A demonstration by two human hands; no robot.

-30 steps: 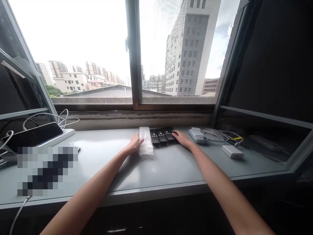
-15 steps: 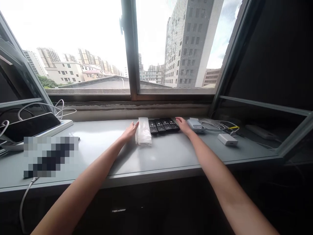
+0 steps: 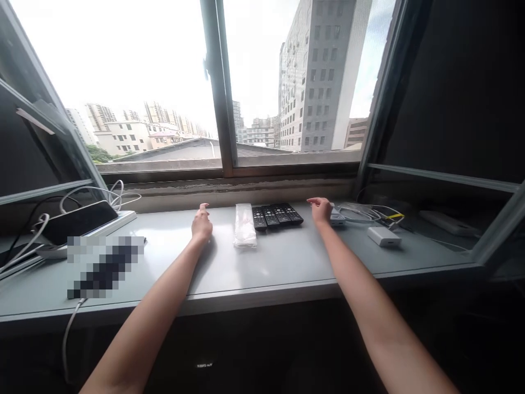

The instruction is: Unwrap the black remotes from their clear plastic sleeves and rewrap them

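Several black remote controls (image 3: 278, 216) lie side by side on the desk, their button faces up. Against the left end of the row is a clear, whitish plastic bag (image 3: 245, 227), lying flat. My left hand (image 3: 202, 223) is left of the bag, apart from it, holding nothing, with a finger stretched forward. To the right of the remotes is my right hand (image 3: 321, 212), its fingers bent toward the left and touching no remote. It partly covers a white adapter-like box (image 3: 337, 218) behind it.
A white charger block (image 3: 384, 236) and coiled white cables (image 3: 361, 211) lie at the right. On the left are a phone (image 3: 82, 221) propped on a white power strip (image 3: 127, 217), and a blurred-out dark object (image 3: 105, 268) with a cable. A window (image 3: 225, 172) stands behind the desk (image 3: 262, 268).
My hands have moved apart: the left has drawn leftward from the plastic bag, the right a little rightward from the remotes. The bag and remotes keep their arrangement; the view has shifted slightly.
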